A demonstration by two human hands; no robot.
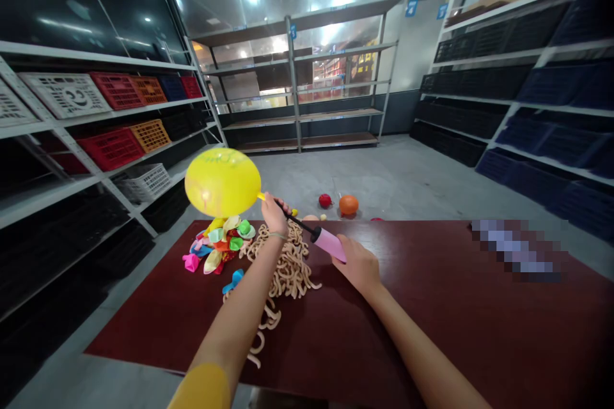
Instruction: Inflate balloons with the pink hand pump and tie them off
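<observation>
A yellow balloon [223, 182], swollen with air, points out to the left above the table. My left hand [275, 214] is closed around the balloon's neck, where it meets the front end of a balloon pump. The pump has a black rod and a pink barrel [330, 244]. Fingers of my right hand [359, 266] wrap round the barrel's near end. Under my left forearm lies a heap of beige curled strips [288, 268]. Left of it is a pile of limp coloured balloons [222, 246], with a blue balloon [233, 282] apart from them.
The dark red table [432, 332] carries a blurred-out object [518, 249] at its right. On the floor beyond sit an orange balloon [348, 205] and a red balloon [325, 200]. Shelves with crates [115, 91] line both sides; a metal rack [297, 96] stands at the back.
</observation>
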